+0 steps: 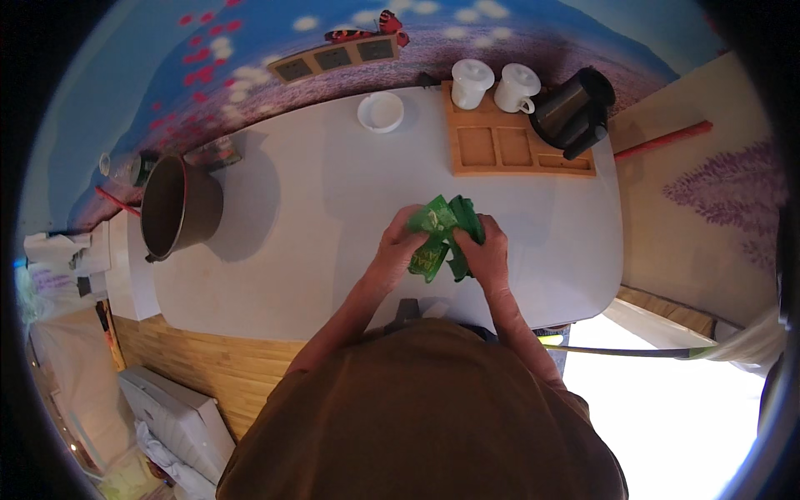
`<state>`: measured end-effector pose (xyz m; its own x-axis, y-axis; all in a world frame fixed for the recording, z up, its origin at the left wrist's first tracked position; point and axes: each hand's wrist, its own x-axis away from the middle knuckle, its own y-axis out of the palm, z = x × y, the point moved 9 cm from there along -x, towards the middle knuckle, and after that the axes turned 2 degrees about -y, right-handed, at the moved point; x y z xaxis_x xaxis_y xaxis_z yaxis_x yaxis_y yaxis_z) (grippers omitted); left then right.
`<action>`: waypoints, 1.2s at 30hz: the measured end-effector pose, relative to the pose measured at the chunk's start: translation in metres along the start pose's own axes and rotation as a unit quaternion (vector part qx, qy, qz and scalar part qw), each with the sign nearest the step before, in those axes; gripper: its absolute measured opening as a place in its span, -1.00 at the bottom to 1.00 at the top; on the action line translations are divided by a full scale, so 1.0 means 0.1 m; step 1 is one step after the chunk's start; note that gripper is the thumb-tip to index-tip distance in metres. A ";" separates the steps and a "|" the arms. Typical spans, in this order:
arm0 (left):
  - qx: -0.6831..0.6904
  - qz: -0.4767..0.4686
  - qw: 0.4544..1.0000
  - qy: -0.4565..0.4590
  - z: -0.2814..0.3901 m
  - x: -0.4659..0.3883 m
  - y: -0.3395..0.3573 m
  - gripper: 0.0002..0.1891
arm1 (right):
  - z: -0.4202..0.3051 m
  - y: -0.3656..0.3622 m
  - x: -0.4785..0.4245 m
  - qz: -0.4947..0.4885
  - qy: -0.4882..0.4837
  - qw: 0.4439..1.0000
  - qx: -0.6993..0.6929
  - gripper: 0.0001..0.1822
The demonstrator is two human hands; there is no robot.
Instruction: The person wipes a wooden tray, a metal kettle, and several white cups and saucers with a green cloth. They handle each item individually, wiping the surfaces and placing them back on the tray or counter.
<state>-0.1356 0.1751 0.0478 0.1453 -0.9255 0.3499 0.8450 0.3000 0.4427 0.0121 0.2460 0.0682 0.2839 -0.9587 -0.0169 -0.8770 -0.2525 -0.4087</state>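
Observation:
Several green printed packets are held between my two hands, above the front part of a white table. My left hand pinches the packets on the left, its thumb lying across them. On the right, my right hand grips darker green packets, thumb in front. A gap shows between the two groups lower down. The packets bear writing, and their contents cannot be seen.
A wooden tray at the back right carries two lidded white mugs and a black electric kettle. Behind my hands sits a white ashtray. A brown bin stands at the left, near a small packet.

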 end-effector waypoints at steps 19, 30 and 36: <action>-0.008 0.137 0.990 -0.037 -0.48 -1.52 -0.03 -0.85 | 0.73 -0.39 -0.17 0.039 0.178 0.981 -0.072 -0.68; -0.134 0.171 0.976 -0.025 -0.43 -1.66 0.15 -0.76 | 0.78 -0.42 -0.33 0.065 0.162 0.979 -0.104 -0.69; -0.233 0.220 0.946 0.038 -0.40 -1.69 0.06 -0.85 | 0.85 -0.34 -0.44 0.067 0.156 0.976 -0.138 -0.68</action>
<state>-0.1345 0.3238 -0.0414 0.5586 -0.7536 0.3466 0.8261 0.5428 -0.1512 0.0620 0.3075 0.0052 0.0662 -0.9678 0.2429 -0.9813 -0.1072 -0.1597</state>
